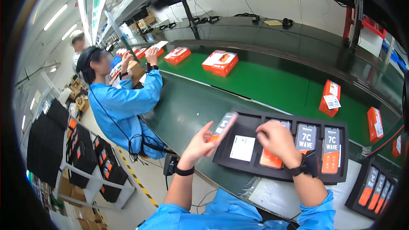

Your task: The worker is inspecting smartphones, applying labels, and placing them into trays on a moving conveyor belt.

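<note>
My left hand is closed around a smartphone with a grey and orange screen, held tilted just beyond the left edge of a black foam tray. A white label card lies in the tray's leftmost slot. My right hand is over the second slot, its fingers curled in; anything between the fingertips is hidden. Beneath it, partly covered, is a phone with an orange lower half. Two more phones, one in the third slot and another in the rightmost, lie face up.
A second tray of phones stands at the right. Beyond my tray, a green conveyor belt carries orange boxes, one at the right. At left a person in blue works beside the bench. A rack with black trays stands behind that person.
</note>
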`<action>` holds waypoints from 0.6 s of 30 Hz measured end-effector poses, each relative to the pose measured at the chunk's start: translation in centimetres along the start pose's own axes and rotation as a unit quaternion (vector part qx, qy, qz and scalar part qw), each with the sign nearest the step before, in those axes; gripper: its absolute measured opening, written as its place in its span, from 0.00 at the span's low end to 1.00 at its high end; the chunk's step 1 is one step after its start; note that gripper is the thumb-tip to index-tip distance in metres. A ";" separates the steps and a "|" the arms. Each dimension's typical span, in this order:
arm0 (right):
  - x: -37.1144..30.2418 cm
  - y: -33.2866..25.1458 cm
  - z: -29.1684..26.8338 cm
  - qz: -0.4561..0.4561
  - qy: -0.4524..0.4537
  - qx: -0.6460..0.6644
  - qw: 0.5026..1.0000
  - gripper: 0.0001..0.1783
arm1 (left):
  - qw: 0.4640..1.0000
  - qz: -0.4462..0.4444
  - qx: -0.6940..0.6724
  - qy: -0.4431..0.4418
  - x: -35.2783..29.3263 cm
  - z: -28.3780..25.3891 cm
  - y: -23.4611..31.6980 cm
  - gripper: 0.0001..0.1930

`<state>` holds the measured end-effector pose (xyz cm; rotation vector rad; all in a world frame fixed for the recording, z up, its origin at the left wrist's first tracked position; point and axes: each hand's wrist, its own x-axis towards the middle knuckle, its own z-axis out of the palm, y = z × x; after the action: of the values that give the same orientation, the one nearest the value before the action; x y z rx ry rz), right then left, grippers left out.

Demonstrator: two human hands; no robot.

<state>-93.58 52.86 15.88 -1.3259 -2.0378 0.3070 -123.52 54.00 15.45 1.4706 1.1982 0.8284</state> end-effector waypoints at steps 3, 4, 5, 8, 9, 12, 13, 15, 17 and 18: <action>-0.7 -0.5 1.5 -0.076 -0.083 -0.108 0.988 0.29 | 0.940 0.001 -0.338 -0.045 2.2 -2.0 -1.5 0.38; -0.6 -1.0 1.5 -0.067 -0.111 -0.133 0.983 0.35 | 0.941 0.001 -0.335 -0.040 3.3 -2.9 -2.0 0.38; -0.2 -1.6 1.5 -0.064 -0.134 -0.197 0.969 0.36 | 0.952 0.033 -0.303 -0.019 5.2 -3.8 -2.4 0.36; 1.5 -4.1 2.7 -0.018 -0.230 -0.313 0.921 0.35 | 0.971 0.082 -0.214 0.065 11.4 -6.8 -2.6 0.34; 1.9 -4.7 3.4 -0.008 -0.235 -0.333 0.913 0.35 | 0.972 0.103 -0.190 0.095 14.0 -7.9 -2.8 0.36; 2.6 -4.6 3.4 -0.034 -0.231 -0.260 0.937 0.38 | 0.957 0.186 -0.105 0.196 21.8 -9.1 -0.1 0.41; 2.7 -4.7 3.3 -0.048 -0.228 -0.241 0.942 0.39 | 0.951 0.209 -0.029 0.225 24.8 -11.0 -0.5 0.41; 2.9 -4.8 3.0 -0.063 -0.215 -0.213 0.951 0.38 | 0.901 0.221 0.201 0.314 31.4 -12.7 -0.1 0.47; 2.9 -3.6 3.5 -0.074 -0.238 -0.107 0.963 0.28 | 0.872 0.181 0.293 0.349 37.7 -11.5 0.7 0.48; 2.2 -2.7 4.6 -0.088 -0.222 -0.036 0.970 0.25 | 0.831 0.194 0.361 0.376 41.0 -11.0 -0.1 0.48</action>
<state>-99.02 54.29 14.80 -1.1838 -2.5427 0.4876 -122.82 96.45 14.39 2.1392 1.9841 1.4106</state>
